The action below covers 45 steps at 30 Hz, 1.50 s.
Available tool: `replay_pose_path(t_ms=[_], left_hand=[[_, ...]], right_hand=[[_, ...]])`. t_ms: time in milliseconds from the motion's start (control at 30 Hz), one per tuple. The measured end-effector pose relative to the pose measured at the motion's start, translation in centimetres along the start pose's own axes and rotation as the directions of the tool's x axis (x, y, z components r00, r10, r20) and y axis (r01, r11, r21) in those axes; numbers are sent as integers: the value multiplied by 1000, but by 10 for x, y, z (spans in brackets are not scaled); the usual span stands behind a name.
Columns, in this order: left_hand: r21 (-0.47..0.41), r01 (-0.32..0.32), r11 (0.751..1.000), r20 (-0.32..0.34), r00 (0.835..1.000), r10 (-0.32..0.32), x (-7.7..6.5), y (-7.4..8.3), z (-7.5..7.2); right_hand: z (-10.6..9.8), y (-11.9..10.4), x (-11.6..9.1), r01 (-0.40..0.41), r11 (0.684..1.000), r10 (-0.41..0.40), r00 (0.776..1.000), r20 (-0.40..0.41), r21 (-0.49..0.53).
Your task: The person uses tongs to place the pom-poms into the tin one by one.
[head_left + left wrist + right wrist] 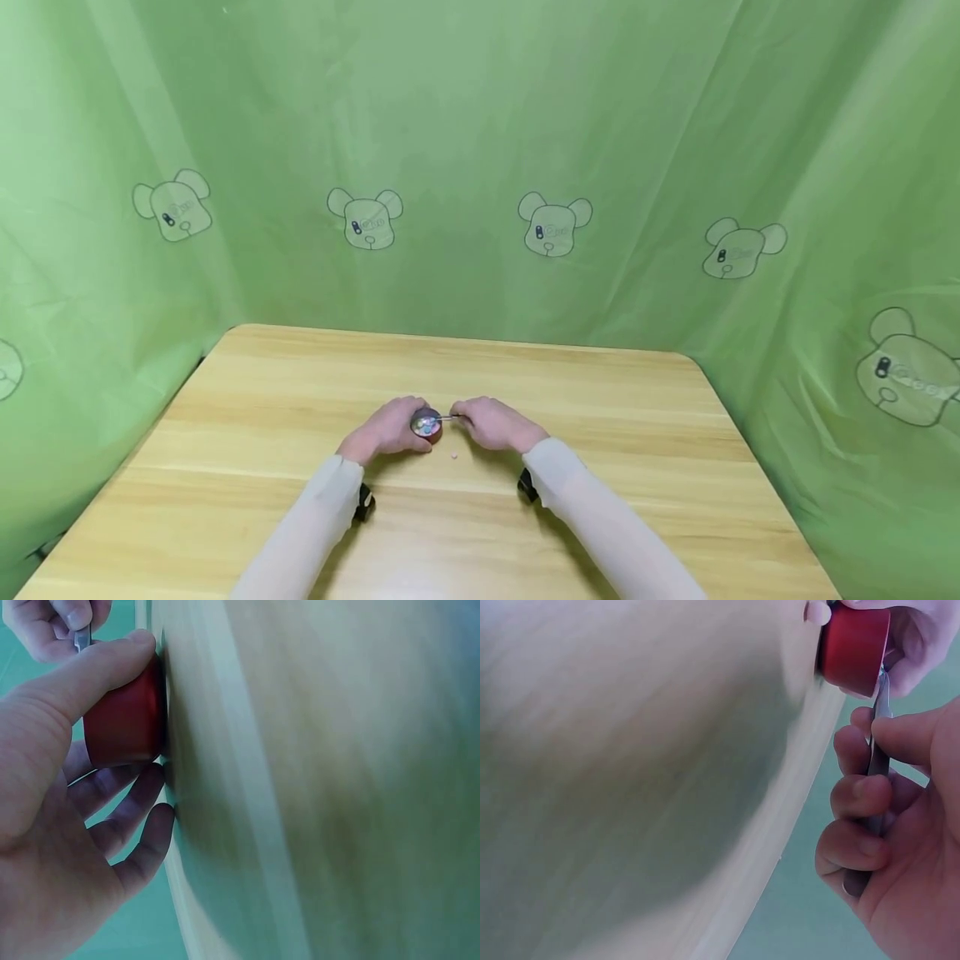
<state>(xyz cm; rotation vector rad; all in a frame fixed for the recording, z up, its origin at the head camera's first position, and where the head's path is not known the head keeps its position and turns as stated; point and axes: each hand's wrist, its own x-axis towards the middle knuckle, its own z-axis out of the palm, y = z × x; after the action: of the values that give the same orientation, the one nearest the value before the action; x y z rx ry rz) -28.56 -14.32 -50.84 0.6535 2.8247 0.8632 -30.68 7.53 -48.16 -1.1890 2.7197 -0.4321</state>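
Observation:
A small red round cup [434, 437] stands on the table with several multicoloured small pieces [426, 427] inside. My left hand [390, 427] holds it from the left, thumb along its near side and fingers around the far side. The cup's red wall [124, 727] is plain in the left wrist view. My right hand [495, 422] grips a slim metal utensil [880, 742] by its flat handle, fingers curled round it. Its tip reaches the cup's mouth; the end is too small to tell its kind. A tiny pale pink piece [453, 456] lies on the table between the hands.
The wooden table [600, 392] has rounded far corners. Green curtains [465, 125] printed with bear heads hang behind it and on both sides. A dark wrist device sits under each sleeve.

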Motion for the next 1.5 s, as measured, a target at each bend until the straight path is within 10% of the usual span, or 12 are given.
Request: replay_pose_path(t_ms=[1500], left_hand=[[10,8,1000,-1,1000,-8,0,2,0]], right_hand=[[-7,-5,2,-26,999,26,1000,-6,-46]])
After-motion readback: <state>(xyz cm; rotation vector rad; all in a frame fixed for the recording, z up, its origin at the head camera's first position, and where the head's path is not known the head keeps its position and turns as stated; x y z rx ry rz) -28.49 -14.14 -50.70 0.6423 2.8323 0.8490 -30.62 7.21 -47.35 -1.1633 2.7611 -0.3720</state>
